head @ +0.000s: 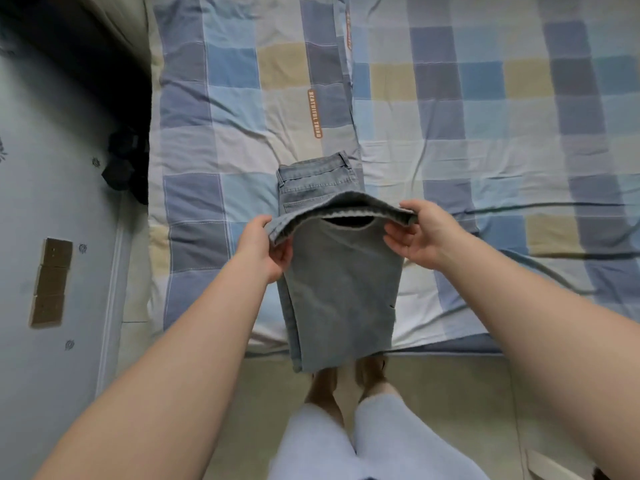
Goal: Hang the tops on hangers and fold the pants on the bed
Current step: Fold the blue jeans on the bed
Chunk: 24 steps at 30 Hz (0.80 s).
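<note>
While the light-blue denim pants (343, 289) lie lengthwise on the blue checked bed (485, 98), I read left grip (263, 247) and right grip (422, 233) each pinching their raised leg ends.

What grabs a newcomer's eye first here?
Faded blue-grey denim pants lie at centre, waistband flat on the blue, grey and yellow checked bedspread, the fold hanging over its near edge. The left hand and right hand pinch the raised leg end above them.
</note>
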Each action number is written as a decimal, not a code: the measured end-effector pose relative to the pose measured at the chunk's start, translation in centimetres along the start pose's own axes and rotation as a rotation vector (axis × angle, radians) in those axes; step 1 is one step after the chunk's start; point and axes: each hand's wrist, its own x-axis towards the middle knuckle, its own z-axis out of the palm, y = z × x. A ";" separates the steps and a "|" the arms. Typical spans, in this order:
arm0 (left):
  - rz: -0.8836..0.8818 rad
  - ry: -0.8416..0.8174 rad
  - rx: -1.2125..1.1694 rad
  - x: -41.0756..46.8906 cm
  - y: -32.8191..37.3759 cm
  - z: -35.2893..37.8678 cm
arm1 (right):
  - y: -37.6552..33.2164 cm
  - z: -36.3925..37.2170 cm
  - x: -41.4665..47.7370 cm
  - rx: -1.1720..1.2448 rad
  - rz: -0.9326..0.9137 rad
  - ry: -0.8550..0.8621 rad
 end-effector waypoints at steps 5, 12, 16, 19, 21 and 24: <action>0.045 0.026 0.083 7.5 3.8 3.8 | -4.3 2.8 8.5 -0.051 -0.024 -0.014; 0.140 0.029 0.108 18.3 5.4 6.3 | -6.4 6.6 20.3 -0.137 -0.048 -0.084; 0.161 -0.017 0.257 22.1 3.0 5.7 | -3.8 5.9 24.2 -0.312 -0.007 -0.251; 0.238 0.024 0.401 22.9 -0.4 4.8 | -0.2 4.2 24.7 -0.420 -0.039 -0.353; 0.417 0.066 0.532 22.5 -3.6 3.7 | 2.4 2.7 24.1 -0.495 -0.137 -0.324; 0.609 0.060 0.791 20.7 -8.7 0.9 | 6.3 -0.4 22.8 -0.489 -0.239 -0.233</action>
